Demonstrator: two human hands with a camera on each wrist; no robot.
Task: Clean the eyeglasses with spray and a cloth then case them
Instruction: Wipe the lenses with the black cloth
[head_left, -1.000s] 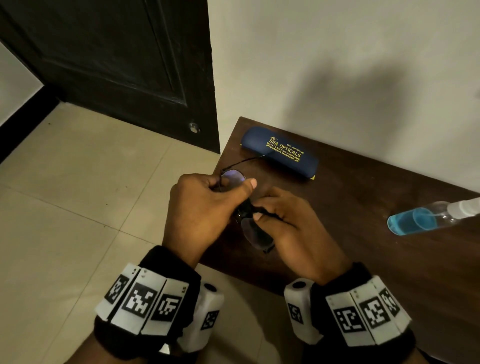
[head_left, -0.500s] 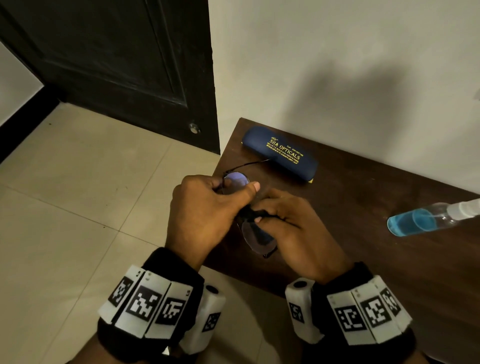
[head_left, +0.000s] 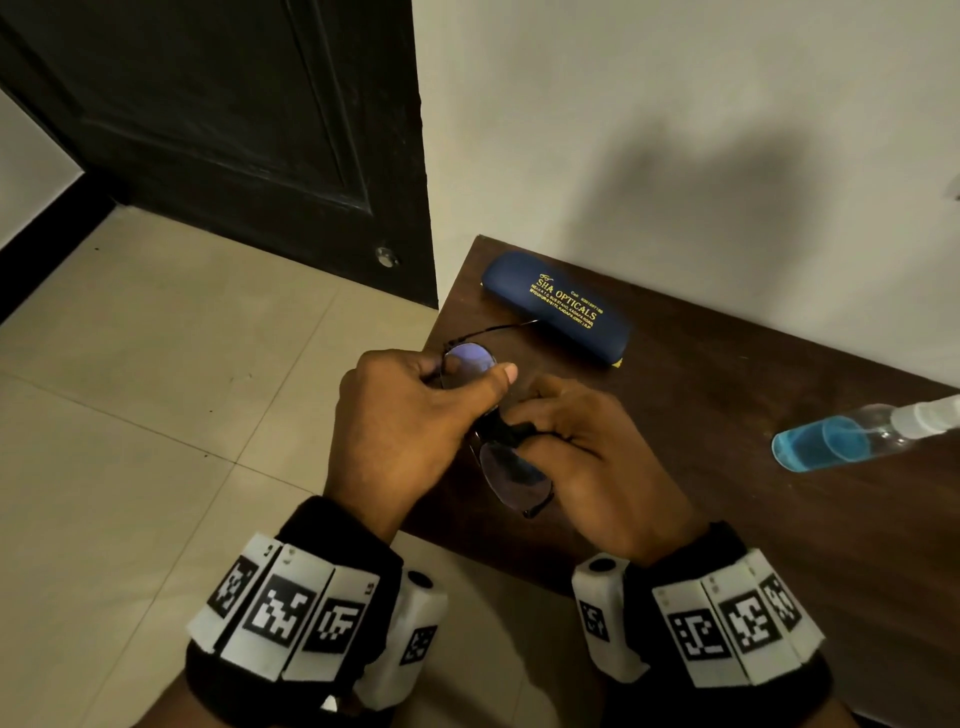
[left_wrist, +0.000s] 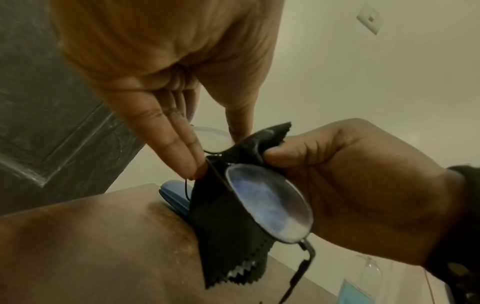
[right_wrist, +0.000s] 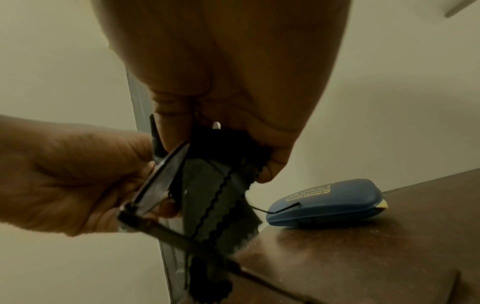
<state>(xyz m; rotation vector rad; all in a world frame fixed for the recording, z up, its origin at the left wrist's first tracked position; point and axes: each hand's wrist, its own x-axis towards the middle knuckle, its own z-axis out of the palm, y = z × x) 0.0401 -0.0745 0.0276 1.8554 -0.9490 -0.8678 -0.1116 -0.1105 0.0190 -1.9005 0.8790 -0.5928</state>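
Note:
Thin black-framed eyeglasses (head_left: 514, 478) are held above the table's left corner, one temple pointing at the case. My left hand (head_left: 470, 382) pinches the far lens rim between thumb and fingers. My right hand (head_left: 530, 423) pinches a black zigzag-edged cloth (head_left: 501, 431) at the bridge, beside the near lens (left_wrist: 270, 205). The rest of the cloth (right_wrist: 215, 201) hangs below the frame. A shut navy case (head_left: 556, 312) with gold lettering lies at the table's back left. A clear spray bottle (head_left: 841, 439) of blue liquid lies on its side at the right.
The dark wooden table (head_left: 727, 519) stands against a pale wall, and its left edge is right under my hands. A black door (head_left: 234, 130) and beige floor tiles (head_left: 156, 415) lie to the left.
Both hands keep the same hold on glasses and cloth. The right fingers with the cloth have shifted only slightly near the bridge.

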